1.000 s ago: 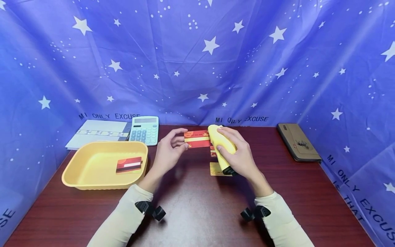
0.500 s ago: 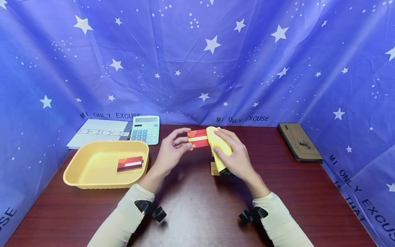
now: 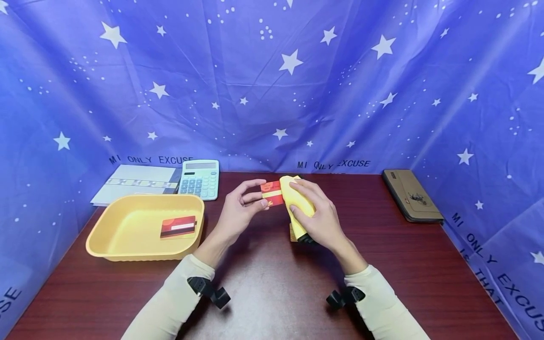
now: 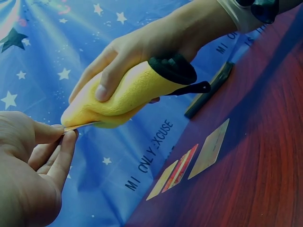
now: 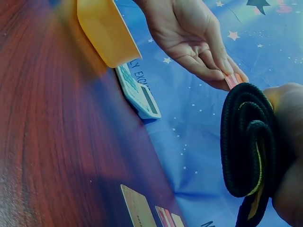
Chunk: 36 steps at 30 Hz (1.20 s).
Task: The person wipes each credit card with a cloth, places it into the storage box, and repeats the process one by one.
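a red card (image 3: 272,194) is pinched between the thumb and fingers of the left hand (image 3: 240,208), held clear of the table (image 3: 263,283). its other end is hidden by a folded yellow cloth (image 3: 296,203), gripped by the right hand's (image 3: 325,215) curled fingers just beside the left fingertips. below the right fingers, a gold card (image 4: 209,149) and a striped card (image 4: 181,168) are seen. left of the left fingers, a yellow tray (image 3: 127,231) is placed.

Long off-white sleeves (image 3: 163,302), snug, lightly creased, plain cuffs (image 3: 201,267), small black wrist cameras (image 3: 198,285) just behind cuffs, one per sleeve, each with stubby block (image 3: 220,298) jutting out
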Tool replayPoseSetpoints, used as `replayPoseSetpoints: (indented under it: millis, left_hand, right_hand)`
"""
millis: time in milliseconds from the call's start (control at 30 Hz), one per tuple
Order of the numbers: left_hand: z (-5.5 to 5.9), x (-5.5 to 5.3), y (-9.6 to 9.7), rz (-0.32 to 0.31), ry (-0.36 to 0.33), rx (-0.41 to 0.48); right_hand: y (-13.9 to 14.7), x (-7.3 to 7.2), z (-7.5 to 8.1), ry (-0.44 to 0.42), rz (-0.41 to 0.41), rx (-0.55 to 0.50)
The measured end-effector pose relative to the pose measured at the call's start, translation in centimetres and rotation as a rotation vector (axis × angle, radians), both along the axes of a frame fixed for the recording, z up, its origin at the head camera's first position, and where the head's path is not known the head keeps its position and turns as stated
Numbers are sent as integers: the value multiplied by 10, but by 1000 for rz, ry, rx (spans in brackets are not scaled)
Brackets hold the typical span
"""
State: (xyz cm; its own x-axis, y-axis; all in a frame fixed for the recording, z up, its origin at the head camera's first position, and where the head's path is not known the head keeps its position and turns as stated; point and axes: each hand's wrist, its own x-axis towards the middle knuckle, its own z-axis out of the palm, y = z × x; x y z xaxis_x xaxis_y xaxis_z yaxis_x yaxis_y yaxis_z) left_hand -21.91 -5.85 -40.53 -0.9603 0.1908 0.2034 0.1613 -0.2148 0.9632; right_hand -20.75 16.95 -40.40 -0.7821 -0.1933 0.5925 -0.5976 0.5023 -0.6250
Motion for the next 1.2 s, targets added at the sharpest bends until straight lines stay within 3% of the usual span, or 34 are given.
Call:
replayPoseSetpoints:
  millis: [767,1033,1200]
  left_hand:
    - [-1,4,3,-59,62,-34]
    - [-2,2,1,-52,99,-54]
    - [1,3,0,-46,90,-58]
  right_hand:
    - [-20,16,1,68,64,99]
    - [-21,15,-1,142,18,176]
    - [-16,11,-1,134,-14,142]
